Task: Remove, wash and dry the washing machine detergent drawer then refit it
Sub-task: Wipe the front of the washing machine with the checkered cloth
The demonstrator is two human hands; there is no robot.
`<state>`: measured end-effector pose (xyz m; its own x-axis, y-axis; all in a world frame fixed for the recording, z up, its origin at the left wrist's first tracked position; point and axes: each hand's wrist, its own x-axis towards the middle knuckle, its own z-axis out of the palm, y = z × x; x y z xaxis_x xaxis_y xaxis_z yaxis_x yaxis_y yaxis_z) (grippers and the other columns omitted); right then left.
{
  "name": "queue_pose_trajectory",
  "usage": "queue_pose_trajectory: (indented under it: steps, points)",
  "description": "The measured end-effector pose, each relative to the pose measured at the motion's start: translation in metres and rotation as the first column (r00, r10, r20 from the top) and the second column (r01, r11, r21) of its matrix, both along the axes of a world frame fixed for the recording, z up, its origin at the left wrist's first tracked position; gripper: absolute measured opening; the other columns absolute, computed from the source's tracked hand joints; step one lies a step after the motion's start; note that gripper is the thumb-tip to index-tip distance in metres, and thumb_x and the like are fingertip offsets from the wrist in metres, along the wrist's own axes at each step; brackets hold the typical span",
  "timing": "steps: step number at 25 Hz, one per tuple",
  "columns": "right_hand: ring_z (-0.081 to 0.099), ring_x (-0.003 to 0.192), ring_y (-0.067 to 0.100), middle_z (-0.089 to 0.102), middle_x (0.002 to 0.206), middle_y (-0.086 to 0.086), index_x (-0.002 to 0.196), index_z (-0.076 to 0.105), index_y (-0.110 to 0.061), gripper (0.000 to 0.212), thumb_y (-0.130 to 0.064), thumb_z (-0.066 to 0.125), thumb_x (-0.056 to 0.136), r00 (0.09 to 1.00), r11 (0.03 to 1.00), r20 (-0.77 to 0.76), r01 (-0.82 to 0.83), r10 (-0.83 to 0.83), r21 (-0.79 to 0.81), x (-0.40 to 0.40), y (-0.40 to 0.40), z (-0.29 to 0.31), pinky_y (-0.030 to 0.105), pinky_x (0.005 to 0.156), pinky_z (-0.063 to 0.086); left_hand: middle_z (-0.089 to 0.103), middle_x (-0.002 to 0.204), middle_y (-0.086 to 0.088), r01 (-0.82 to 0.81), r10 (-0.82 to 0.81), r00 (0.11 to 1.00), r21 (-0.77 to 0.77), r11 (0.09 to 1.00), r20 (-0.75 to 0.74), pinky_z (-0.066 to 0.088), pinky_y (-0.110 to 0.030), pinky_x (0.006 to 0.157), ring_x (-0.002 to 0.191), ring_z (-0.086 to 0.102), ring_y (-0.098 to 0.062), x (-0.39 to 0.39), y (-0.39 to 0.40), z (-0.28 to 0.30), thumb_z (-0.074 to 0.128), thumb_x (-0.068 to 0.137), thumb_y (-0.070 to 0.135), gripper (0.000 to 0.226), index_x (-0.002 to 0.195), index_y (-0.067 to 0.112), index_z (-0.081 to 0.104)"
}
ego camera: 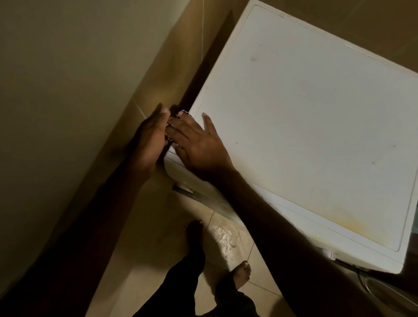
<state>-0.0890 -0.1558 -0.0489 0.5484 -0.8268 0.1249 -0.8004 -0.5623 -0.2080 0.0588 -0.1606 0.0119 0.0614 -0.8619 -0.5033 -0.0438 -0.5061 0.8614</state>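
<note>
A white, square-topped washing machine (315, 132) stands against a beige tiled wall (58, 67), and both hands meet at its front corner nearest that wall. The right hand (199, 144) lies flat over the corner, thumb stretched out on the machine's lid and straight fingers draped over the front edge. The left hand (151, 140) stands edge-on beside the machine's corner, fingers straight, its fingertips touching those of the right hand; neither hand is closed around anything. The white plastic detergent drawer (171, 152) shows only as a pale strip under the right hand's fingers at the machine's front; whether it sits fully home cannot be told. Below the machine's front, two bare feet stand on glossy beige floor tiles (144, 234).
</note>
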Motion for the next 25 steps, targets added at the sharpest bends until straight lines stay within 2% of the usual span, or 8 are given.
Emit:
queue_pose_trajectory:
  steps: [2,5,8,11,16,20,21,25]
  points:
    - [0.03,0.155,0.031,0.043,0.163,0.007,0.155,0.048,-0.02,0.049,-0.034,0.042,0.108,0.97,0.969,-0.007,0.245,-0.245,0.025,-0.004,-0.01,0.006,0.066,0.119,0.025,0.066,0.14,0.009,0.098,-0.094,0.995,-0.114,0.989,0.037,0.047,-0.038,0.114,0.127,0.063,-0.006,-0.006,0.0,-0.002,0.047,0.107,0.046,0.039,0.138,0.031,0.064]
    - [0.022,0.157,0.034,0.033,0.168,0.007,0.16,0.037,-0.023,0.054,-0.036,0.039,0.108,0.769,0.767,0.028,0.635,-0.639,0.091,-0.006,-0.005,0.015,0.066,0.121,0.022,0.059,0.149,0.007,0.191,-0.148,0.966,-0.196,0.962,0.213,0.041,-0.027,0.116,0.136,0.055,-0.007,-0.025,-0.004,0.001,0.049,0.108,0.041,0.044,0.147,0.022,0.059]
    - [0.02,0.158,0.036,0.03,0.169,0.009,0.162,0.032,-0.022,0.057,-0.035,0.039,0.107,0.643,0.643,0.033,0.759,-0.765,0.099,-0.049,0.047,0.012,0.066,0.123,0.018,0.055,0.152,0.003,0.281,-0.192,0.926,-0.253,0.926,0.325,0.038,-0.02,0.115,0.141,0.049,-0.01,-0.046,-0.006,0.001,0.05,0.11,0.032,0.04,0.146,0.017,0.06]
    - [0.03,0.154,0.034,0.038,0.164,0.01,0.159,0.037,-0.021,0.055,-0.034,0.038,0.106,0.452,0.451,-0.006,0.892,-0.892,0.039,-0.142,0.095,0.009,0.065,0.119,0.028,0.056,0.15,0.001,0.376,-0.255,0.891,-0.297,0.878,0.375,0.032,-0.001,0.108,0.143,0.042,-0.007,-0.066,-0.008,-0.005,0.053,0.109,0.024,0.034,0.138,0.014,0.066]
    - [0.031,0.153,0.038,0.036,0.166,0.01,0.159,0.034,-0.024,0.052,-0.04,0.033,0.11,0.128,0.123,-0.067,0.99,-0.99,0.064,-0.326,0.175,0.013,0.073,0.119,0.021,0.062,0.143,0.006,0.459,-0.301,0.852,-0.337,0.822,0.427,0.025,-0.012,0.119,0.15,0.028,-0.003,-0.091,-0.005,-0.012,0.057,0.107,0.018,0.028,0.131,0.016,0.071]
    - [0.04,0.147,0.039,0.046,0.159,0.014,0.155,0.042,-0.02,0.055,-0.042,0.031,0.105,-0.161,-0.158,0.035,0.984,-0.986,0.08,-0.323,0.227,0.013,0.071,0.116,0.027,0.065,0.138,0.006,0.471,-0.309,0.85,-0.352,0.809,0.427,0.026,-0.005,0.113,0.152,0.028,-0.004,-0.1,0.005,-0.013,0.057,0.106,0.014,0.027,0.128,0.015,0.073]
    - [0.04,0.147,0.039,0.047,0.158,0.016,0.154,0.045,-0.017,0.054,-0.038,0.032,0.106,-0.117,-0.114,0.071,0.992,-0.991,0.048,-0.302,0.23,0.013,0.066,0.117,0.029,0.066,0.138,0.006,0.47,-0.309,0.852,-0.355,0.808,0.423,0.028,-0.009,0.115,0.152,0.028,-0.004,-0.103,0.006,-0.014,0.057,0.106,0.014,0.026,0.127,0.016,0.073]
    - [0.026,0.157,0.033,0.037,0.166,0.012,0.158,0.042,-0.016,0.054,-0.026,0.044,0.105,0.4,0.408,0.132,0.912,-0.907,0.046,-0.202,0.215,0.008,0.052,0.123,0.03,0.067,0.136,0.007,0.458,-0.298,0.858,-0.36,0.813,0.418,0.034,-0.024,0.12,0.153,0.029,-0.005,-0.109,0.008,-0.02,0.057,0.106,0.015,0.026,0.126,0.017,0.073]
